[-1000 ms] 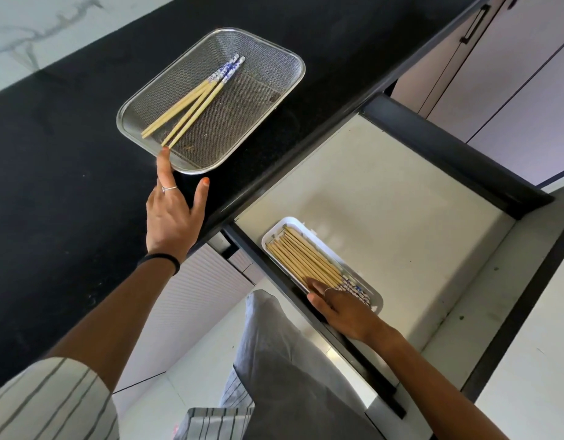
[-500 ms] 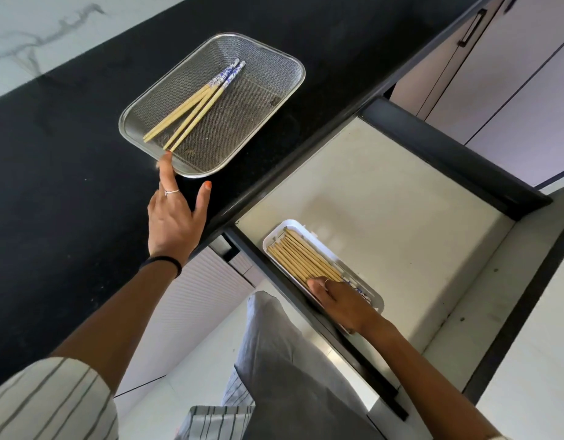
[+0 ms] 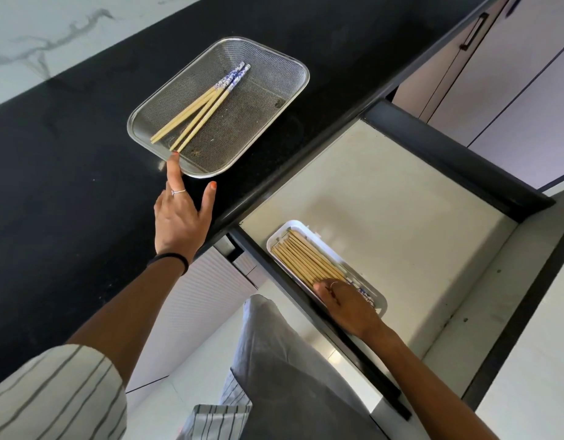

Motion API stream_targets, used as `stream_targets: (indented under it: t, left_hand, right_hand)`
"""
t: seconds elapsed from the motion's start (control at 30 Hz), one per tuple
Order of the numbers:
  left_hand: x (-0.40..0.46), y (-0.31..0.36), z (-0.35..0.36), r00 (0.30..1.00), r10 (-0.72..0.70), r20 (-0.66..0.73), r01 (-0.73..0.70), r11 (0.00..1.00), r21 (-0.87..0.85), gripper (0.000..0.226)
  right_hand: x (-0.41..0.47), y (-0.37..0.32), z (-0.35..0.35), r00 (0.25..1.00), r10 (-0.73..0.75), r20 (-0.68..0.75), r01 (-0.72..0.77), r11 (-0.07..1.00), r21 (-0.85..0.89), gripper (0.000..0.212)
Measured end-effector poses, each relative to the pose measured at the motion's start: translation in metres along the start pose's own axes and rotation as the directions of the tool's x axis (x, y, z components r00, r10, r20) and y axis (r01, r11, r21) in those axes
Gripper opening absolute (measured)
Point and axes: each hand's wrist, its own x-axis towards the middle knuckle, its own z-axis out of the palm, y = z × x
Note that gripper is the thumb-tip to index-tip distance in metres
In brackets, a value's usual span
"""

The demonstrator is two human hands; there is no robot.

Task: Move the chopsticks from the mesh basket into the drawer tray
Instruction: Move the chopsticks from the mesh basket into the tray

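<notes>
One rectangular steel mesh basket (image 3: 276, 63) with rounded corners stands on the black bench (image 3: 68, 147) near its front edge, and in it lie three pale bamboo chopsticks with blue-and-white patterned tops (image 3: 202, 108). One white plastic tray (image 3: 307, 225) sits in the front left corner of the one open cream-lined drawer (image 3: 401, 198), holding a packed row of the same bamboo chopsticks (image 3: 306, 260), roughly ten, though they lie too close and too far under a hand to count exactly. Two bare hands show, the left (image 3: 179, 217) with one thin ring and one black band at the wrist, the right (image 3: 349, 304) with one ring.
</notes>
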Motion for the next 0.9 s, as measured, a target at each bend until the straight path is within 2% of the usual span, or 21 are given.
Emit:
stream_targets:
  t: [0.07, 0.13, 0.33, 0.53, 0.7, 0.9]
  left_hand:
    - [0.0, 0.0, 0.0, 1.0, -0.003, 0.0, 0.003, 1.0, -0.001, 0.073]
    - [0.001, -0.001, -0.001, 1.0, -0.01, 0.006, 0.01, 1.0, 0.005, 0.072]
    - [0.003, -0.002, 0.0, 1.0, 0.002, 0.006, -0.002, 1.0, 0.01, 0.07]
    - [0.005, -0.003, 0.0, 1.0, 0.017, 0.003, -0.017, 1.0, 0.017, 0.069]
    - [0.004, -0.002, -0.001, 1.0, -0.003, 0.012, 0.003, 1.0, 0.008, 0.069]
    - [0.003, 0.0, -0.002, 1.0, 0.0, 0.011, 0.0, 1.0, -0.006, 0.068]
  right_hand:
    - [0.001, 0.001, 0.004, 0.996, -0.003, -0.09, 0.004, 1.0, 0.009, 0.035]
    - [0.002, 0.001, 0.004, 0.993, -0.011, -0.117, 0.008, 1.0, -0.024, 0.037]
    - [-0.001, -0.004, 0.009, 0.993, -0.02, 0.113, 0.033, 0.993, -0.114, 0.054]
    - [-0.011, -0.001, 0.004, 0.999, -0.012, -0.032, 0.005, 0.977, -0.212, 0.053]
    - [-0.018, 0.003, 0.005, 0.999, -0.048, 0.008, 0.048, 0.977, -0.209, 0.063]
    - [-0.017, 0.003, 0.011, 0.998, -0.015, 0.067, 0.029, 0.977, -0.213, 0.072]
